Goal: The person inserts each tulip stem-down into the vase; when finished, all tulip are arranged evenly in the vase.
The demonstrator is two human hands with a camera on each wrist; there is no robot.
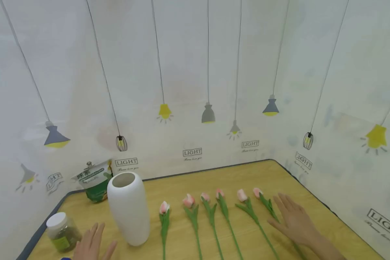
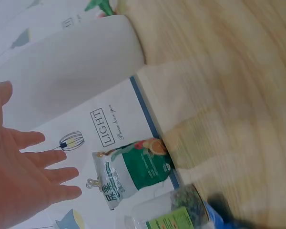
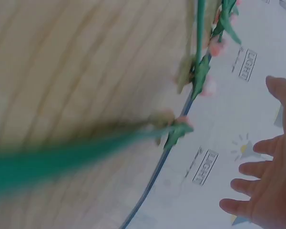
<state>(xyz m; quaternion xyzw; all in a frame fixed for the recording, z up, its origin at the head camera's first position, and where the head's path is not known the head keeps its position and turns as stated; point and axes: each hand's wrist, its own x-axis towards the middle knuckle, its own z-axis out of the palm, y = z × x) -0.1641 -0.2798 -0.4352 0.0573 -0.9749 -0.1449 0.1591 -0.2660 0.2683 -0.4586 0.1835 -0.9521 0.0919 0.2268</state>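
Several pink tulips with green stems lie in a row on the wooden table point(image 1: 182, 185); the leftmost tulip point(image 1: 164, 220) is beside a white vase point(image 1: 130, 213) that stands upright. My right hand point(image 1: 294, 222), fingers extended, hovers over the stem of the rightmost tulip point(image 1: 267, 203) and grips nothing. At the lower left my left hand point(image 1: 92, 245) is spread with nothing in it, between the vase and a clear jar point(image 1: 64, 234) with a white lid. In the left wrist view the left palm point(image 2: 24, 176) shows with fingers apart.
A green and white pouch point(image 1: 96, 182), closed with a metal clip, stands behind the vase at the back left. Walls printed with hanging lamps border the table's back and sides. A blue object point(image 1: 66, 258) shows partly at the bottom edge near the jar.
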